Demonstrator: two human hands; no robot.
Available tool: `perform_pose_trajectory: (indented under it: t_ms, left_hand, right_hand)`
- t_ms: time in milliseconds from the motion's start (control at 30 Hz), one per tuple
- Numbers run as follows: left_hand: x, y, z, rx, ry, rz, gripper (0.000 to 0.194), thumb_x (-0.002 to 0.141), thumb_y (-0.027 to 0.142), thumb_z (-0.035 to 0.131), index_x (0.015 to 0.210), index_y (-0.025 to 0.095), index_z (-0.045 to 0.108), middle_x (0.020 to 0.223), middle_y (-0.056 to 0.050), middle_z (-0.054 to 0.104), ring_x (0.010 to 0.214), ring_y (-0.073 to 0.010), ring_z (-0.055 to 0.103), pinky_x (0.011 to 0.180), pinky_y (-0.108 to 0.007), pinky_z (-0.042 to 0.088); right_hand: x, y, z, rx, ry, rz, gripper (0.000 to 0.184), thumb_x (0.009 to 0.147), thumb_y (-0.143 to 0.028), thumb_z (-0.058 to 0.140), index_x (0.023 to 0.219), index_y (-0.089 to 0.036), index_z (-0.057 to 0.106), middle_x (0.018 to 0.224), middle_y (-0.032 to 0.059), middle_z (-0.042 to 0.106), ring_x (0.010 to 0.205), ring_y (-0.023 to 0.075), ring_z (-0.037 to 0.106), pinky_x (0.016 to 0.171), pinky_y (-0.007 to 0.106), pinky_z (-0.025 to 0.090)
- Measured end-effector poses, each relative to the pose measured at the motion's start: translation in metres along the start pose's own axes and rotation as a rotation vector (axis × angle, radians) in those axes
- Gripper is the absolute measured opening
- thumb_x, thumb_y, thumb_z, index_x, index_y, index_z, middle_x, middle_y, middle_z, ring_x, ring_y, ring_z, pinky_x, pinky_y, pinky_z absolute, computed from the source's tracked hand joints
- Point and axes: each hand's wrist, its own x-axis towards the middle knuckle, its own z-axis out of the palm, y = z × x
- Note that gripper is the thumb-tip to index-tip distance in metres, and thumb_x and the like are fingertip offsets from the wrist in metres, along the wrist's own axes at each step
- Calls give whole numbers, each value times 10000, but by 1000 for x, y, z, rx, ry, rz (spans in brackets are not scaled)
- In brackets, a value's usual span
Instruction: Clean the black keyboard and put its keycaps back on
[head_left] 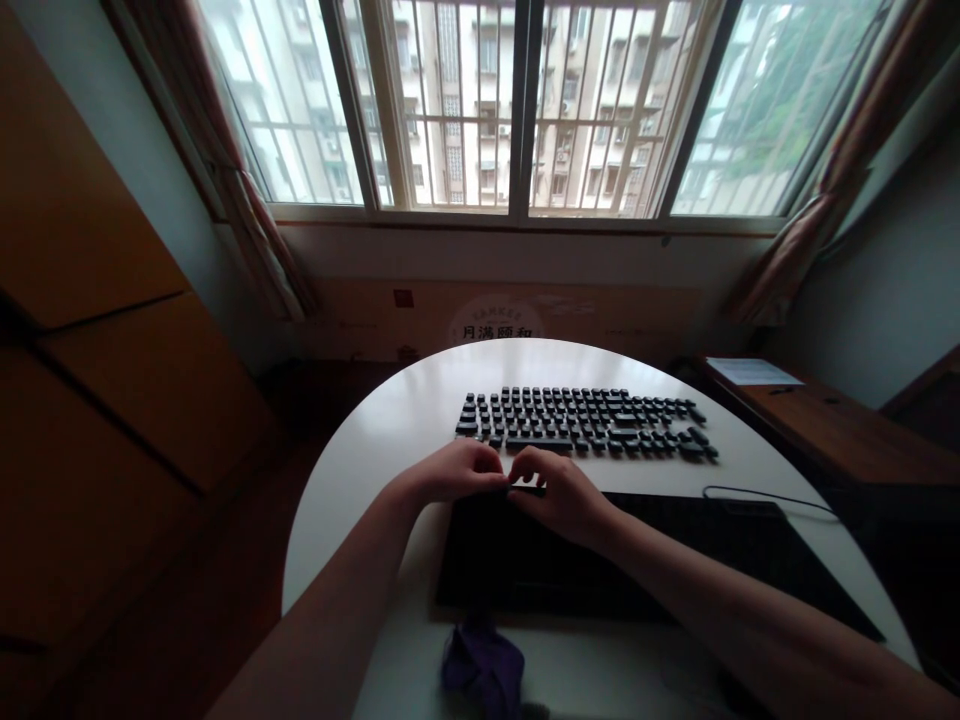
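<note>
My left hand [461, 468] and my right hand [559, 492] meet at the fingertips, over the far left edge of a black keyboard base [510, 570]. Both are closed in a pinch; a tiny dark thing may be between the fingers, too small to make out. The base lies flat on the round white table, dark all over, so its key positions cannot be seen. Just beyond my hands, many loose black keycaps [574, 420] stand in rows, laid out like a keyboard. The nearest row passes right behind my fingers.
A crumpled purple cloth [484, 668] lies on the white table [352, 520] near me. A thin cable [757, 493] runs off the base's far right side. Paper [752, 371] rests on a brown desk [832, 412] at right. A barred window and curtains are ahead.
</note>
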Motion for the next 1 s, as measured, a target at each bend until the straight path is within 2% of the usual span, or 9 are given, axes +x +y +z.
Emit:
perform_pose_trajectory:
  t_ms: [367, 500, 633, 800, 1000]
  left_hand:
    - [1, -1, 2, -37, 4, 21, 285, 808, 421, 630, 865, 149, 693, 764, -13, 662, 725, -164, 586, 645, -246, 422]
    - [1, 1, 3, -83, 42, 19, 278, 781, 405, 651, 923, 166, 654, 809, -10, 654, 749, -167, 594, 655, -249, 439]
    - [4, 3, 4, -107, 27, -7, 247, 745, 366, 656, 895, 170, 646, 804, -11, 647, 750, -169, 588, 669, -259, 443]
    - [7, 4, 4, -123, -25, -41, 235, 732, 362, 638, 859, 165, 654, 825, -26, 663, 786, -185, 599, 696, -274, 454]
    - [7, 6, 1, -106, -49, -72, 237, 731, 351, 625, 879, 169, 663, 851, -26, 674, 804, -191, 609, 706, -277, 461]
  right_hand:
    - [1, -3, -1, 17, -5, 6, 198, 735, -105, 708, 874, -234, 648, 819, -18, 684, 767, 162, 621, 711, 279, 466]
    - [1, -5, -2, 49, 7, -7, 291, 725, -113, 702, 974, -248, 638, 932, 2, 700, 876, 188, 629, 791, 322, 479]
    - [2, -6, -5, 119, 80, -38, 229, 710, -84, 597, 889, -226, 583, 1055, 43, 634, 999, 203, 581, 786, 312, 483]
    - [5, 1, -3, 240, 190, 124, 194, 707, -90, 479, 844, -217, 530, 949, 31, 610, 872, 172, 584, 659, 255, 458]
    - [7, 5, -2, 205, 163, 163, 191, 718, -82, 487, 817, -213, 584, 848, 15, 645, 798, 164, 599, 665, 257, 466]
